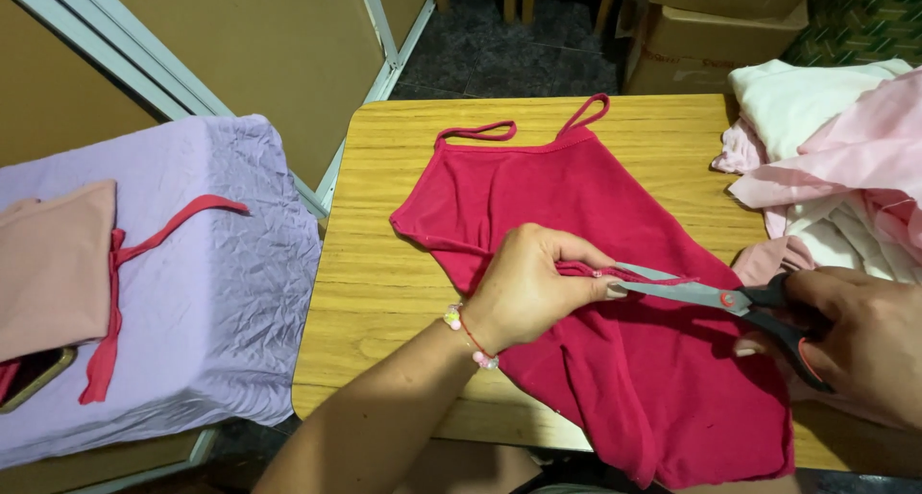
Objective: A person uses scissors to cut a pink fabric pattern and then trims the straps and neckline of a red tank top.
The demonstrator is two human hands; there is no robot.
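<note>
A red strappy top [538,192] lies flat on a wooden table [375,283], its two thin straps toward the far edge. My left hand [528,288] pinches a fold of the red fabric near the middle of the garment. My right hand [855,345] grips black-handled scissors [711,294], whose grey blades point left and touch the pinched fold just beside my left fingers. A beaded bracelet sits on my left wrist.
A pile of white and pink clothes [836,158] lies at the table's right end. To the left, a lilac-covered surface [221,273] bears a folded peach cloth [53,268] and a red strip [115,302]. Cardboard boxes [720,28] stand beyond the table.
</note>
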